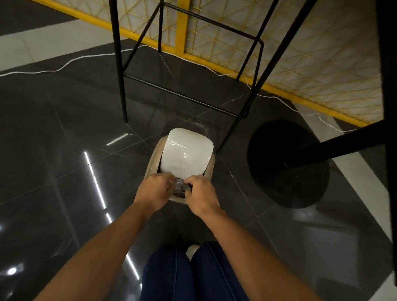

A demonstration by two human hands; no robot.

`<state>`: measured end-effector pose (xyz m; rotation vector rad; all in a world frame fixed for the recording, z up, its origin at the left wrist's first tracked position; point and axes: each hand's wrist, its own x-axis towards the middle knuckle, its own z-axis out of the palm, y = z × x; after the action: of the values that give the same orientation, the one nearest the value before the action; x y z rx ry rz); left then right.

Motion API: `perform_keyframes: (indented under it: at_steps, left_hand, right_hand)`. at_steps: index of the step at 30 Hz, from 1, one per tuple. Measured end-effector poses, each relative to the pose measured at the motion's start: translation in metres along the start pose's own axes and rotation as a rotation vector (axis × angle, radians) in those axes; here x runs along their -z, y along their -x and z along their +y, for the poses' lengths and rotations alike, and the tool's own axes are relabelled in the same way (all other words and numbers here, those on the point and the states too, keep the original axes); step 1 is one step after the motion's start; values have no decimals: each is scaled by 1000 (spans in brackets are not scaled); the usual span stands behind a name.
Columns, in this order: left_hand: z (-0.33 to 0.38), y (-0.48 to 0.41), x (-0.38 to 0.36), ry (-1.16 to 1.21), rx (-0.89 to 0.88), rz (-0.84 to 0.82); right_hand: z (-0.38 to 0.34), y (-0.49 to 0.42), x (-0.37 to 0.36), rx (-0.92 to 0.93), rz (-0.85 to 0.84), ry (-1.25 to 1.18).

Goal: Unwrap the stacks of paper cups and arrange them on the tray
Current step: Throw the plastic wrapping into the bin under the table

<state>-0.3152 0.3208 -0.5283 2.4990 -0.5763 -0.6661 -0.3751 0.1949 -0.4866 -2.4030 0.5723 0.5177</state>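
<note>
a person stands over a small beige bin (151, 158) on a dark glossy tile floor (44, 142), both bare forearms reaching down to it. the bin's white swing lid (187, 152) is tipped, leaving a dark gap at the near edge. a crumpled bit of clear plastic wrap (179, 185) sits right at that gap, between the two hands and touching both. the left hand (155, 190) has its fingers curled onto the wrap from the left; the right hand (202, 196) has its fingers curled onto it from the right, knuckles up, so both grip the wrap over the bin's opening. how much of the wrap is already inside the bin cannot be told. below the hands are blue jeans (170, 282) and the tip of a white shoe (192, 250). beyond the bin stand the thin black legs of a stool (118, 61), and to the right the round black base of a table (272, 177). a yellow-framed screen (290, 51) runs along the back.
</note>
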Motion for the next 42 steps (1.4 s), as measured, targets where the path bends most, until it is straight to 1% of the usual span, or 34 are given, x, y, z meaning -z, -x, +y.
perform_keyframes:
  at_steps: [5, 15, 20, 24, 27, 31, 35, 38, 42]
  left_hand:
    - [23, 23, 44, 73, 31, 58]
    - [95, 68, 161, 123, 47, 116]
    - [148, 83, 218, 152, 4, 127]
    - [195, 89, 251, 186, -100, 166]
    - [234, 89, 270, 193, -175, 200]
    - [294, 88, 283, 224, -316, 211]
    - [358, 89, 273, 268, -422, 174]
    - [410, 89, 251, 257, -439, 143]
    - [482, 92, 207, 291, -437, 91]
  right_hand:
    - [-26, 26, 32, -49, 11, -51]
    - [-97, 92, 125, -61, 32, -131]
    - [-129, 125, 179, -54, 104, -182]
    - [-140, 146, 226, -15, 180, -188]
    - [-140, 161, 267, 44, 246, -256]
    - [-119, 185, 321, 58, 370, -335]
    - [-71, 213, 370, -37, 515, -387]
    - [-21, 233, 402, -101, 601, -403]
    - [56, 260, 442, -161, 681, -364]
